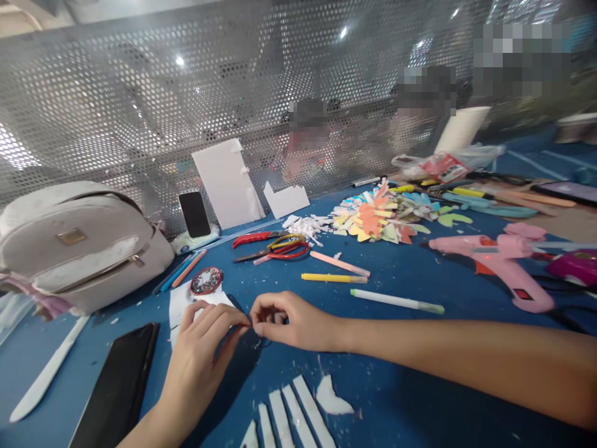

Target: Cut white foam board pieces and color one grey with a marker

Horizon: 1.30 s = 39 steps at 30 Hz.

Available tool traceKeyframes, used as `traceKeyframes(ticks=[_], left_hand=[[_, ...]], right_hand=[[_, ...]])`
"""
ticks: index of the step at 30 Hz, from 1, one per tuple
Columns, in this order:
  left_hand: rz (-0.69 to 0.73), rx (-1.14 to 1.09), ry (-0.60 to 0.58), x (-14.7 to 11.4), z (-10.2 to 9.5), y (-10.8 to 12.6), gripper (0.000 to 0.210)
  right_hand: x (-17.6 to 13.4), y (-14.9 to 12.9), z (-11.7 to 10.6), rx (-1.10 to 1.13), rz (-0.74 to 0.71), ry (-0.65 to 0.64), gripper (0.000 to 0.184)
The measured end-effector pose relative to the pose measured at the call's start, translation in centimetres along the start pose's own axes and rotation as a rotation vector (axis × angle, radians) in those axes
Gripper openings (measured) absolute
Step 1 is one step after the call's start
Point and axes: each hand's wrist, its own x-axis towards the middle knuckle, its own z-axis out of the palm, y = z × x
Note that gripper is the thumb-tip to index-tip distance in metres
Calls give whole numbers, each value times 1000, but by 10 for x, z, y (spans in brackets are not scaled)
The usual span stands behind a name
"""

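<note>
My left hand and my right hand meet fingertip to fingertip above the blue table, both in a pinch. Whatever lies between the fingertips is too small to make out. Behind my left hand lies a white paper piece with a round red-rimmed dish on it, speckled dark and white inside. Nearer to me are several white strips side by side and a white leaf-like cutout. A green-tipped white marker and a yellow marker rest beyond my right hand.
Scissors and red-handled pliers lie farther back, near colourful paper cutouts. A pink glue gun is at right. On the left are a white backpack and a black phone. A perforated metal panel stands behind.
</note>
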Motion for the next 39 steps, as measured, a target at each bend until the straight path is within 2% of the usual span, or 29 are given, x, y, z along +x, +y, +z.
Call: traceKeyframes(ticks=[6,12,18,25,29,39], left_hand=[[-10,-26,-15,-1,1,-3,14],[-155,-125,6,-2,3,2,10],[-235,-261,33,-3,3,2,10],[-483,-449,-14,-4,5,4,11],[-578,-531,-12,-3,7,4,13],[-645,-748,-1,-3,15,3,17]], right_hand=[[0,-1,0,-6,1,-13,1],[1,-3,1,-4,1,-23,3],[0,-1,1,-22,20,-13,2],[0,-2,0,-40,12,-13,2],[0,-2,0,-44,12,-15,2],[0,-4,1,-44,12,-12,3]])
